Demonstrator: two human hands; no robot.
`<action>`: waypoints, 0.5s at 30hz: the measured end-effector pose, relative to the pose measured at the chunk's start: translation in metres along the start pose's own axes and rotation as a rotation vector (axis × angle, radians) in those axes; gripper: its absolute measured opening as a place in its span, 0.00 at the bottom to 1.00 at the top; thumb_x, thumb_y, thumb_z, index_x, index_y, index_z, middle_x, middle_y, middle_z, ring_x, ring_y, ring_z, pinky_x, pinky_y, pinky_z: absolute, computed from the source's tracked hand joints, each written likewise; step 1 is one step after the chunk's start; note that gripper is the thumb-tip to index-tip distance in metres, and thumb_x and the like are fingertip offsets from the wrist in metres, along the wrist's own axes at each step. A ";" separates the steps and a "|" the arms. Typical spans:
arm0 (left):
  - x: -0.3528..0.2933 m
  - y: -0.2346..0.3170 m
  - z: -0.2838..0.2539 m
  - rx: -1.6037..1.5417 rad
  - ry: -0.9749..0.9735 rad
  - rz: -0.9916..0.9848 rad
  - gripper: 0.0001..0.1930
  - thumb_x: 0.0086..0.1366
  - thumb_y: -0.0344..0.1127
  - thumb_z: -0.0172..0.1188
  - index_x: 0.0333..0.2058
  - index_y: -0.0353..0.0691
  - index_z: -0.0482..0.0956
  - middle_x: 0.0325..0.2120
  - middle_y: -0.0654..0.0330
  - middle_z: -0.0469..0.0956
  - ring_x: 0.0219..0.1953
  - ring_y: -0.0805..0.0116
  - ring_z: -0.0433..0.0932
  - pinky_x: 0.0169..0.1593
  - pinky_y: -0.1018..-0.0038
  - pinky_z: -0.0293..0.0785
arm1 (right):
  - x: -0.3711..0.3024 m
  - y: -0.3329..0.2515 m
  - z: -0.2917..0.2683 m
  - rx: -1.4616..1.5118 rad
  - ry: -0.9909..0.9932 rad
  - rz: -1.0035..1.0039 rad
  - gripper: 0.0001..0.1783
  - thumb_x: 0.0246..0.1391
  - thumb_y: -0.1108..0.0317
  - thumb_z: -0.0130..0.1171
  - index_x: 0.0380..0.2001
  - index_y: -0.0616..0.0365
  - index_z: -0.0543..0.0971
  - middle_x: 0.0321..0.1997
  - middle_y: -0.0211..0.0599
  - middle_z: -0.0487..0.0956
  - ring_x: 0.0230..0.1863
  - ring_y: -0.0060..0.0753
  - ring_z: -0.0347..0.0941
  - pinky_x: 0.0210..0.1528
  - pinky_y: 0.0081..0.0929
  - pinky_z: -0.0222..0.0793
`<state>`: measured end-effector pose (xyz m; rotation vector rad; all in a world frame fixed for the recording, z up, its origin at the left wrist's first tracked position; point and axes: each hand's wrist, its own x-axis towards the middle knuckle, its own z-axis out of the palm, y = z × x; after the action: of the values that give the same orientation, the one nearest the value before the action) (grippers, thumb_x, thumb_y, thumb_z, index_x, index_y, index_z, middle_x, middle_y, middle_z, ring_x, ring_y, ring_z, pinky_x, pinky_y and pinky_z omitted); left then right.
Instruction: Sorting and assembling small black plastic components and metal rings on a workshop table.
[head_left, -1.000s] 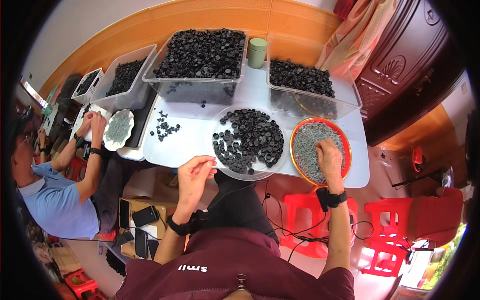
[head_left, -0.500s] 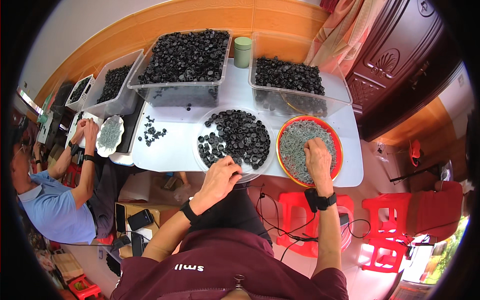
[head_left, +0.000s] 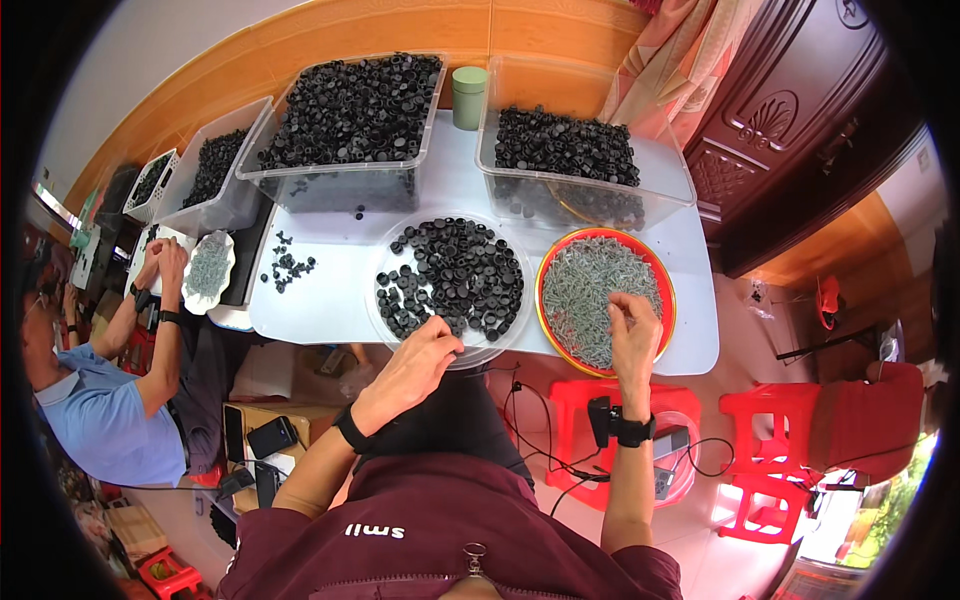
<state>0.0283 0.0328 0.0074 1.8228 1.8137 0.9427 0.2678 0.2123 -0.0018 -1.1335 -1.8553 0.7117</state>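
While the left hand (head_left: 418,358) hangs at the near edge of the clear plate (head_left: 478,353), fingertips bunched together, the right hand (head_left: 635,335) is poised over the red bowl (head_left: 665,300), right among the thin grey screws (head_left: 590,285)! Anything pinched in there? The left grip looks drawn in, but whatever it may have is hidden; on the right, thumb and fingers curl near one another, and we can't tell whether they're clamped on a screw. The black caps (head_left: 460,275) lie heaped on the plate, beside the bowl on the white surface (head_left: 320,315). They look light, stiff and smooth, apt to roll, best taken by the rim. The screws look hard and tangled, probably best pinched mid-shank.
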 end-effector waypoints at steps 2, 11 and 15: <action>0.000 0.000 -0.002 -0.018 -0.016 -0.016 0.10 0.51 0.17 0.55 0.34 0.32 0.74 0.32 0.53 0.69 0.32 0.55 0.71 0.34 0.67 0.67 | -0.005 -0.007 0.002 0.039 -0.010 -0.001 0.06 0.46 0.80 0.57 0.30 0.64 0.77 0.26 0.39 0.74 0.24 0.28 0.70 0.25 0.23 0.64; 0.002 -0.002 -0.005 -0.042 -0.001 -0.003 0.09 0.52 0.20 0.55 0.34 0.35 0.74 0.29 0.54 0.69 0.31 0.54 0.73 0.33 0.66 0.68 | -0.013 -0.037 0.006 0.177 -0.049 0.077 0.06 0.46 0.81 0.56 0.31 0.64 0.77 0.27 0.35 0.74 0.26 0.24 0.71 0.27 0.18 0.67; 0.001 -0.012 -0.004 -0.010 0.027 -0.008 0.10 0.52 0.22 0.57 0.35 0.37 0.75 0.29 0.54 0.69 0.29 0.54 0.73 0.32 0.66 0.68 | -0.030 -0.060 0.025 0.189 -0.089 0.010 0.06 0.45 0.81 0.57 0.30 0.63 0.77 0.28 0.33 0.74 0.26 0.22 0.71 0.27 0.18 0.67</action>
<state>0.0168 0.0343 0.0018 1.8038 1.8276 0.9769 0.2280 0.1579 0.0230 -1.0035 -1.8139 0.9360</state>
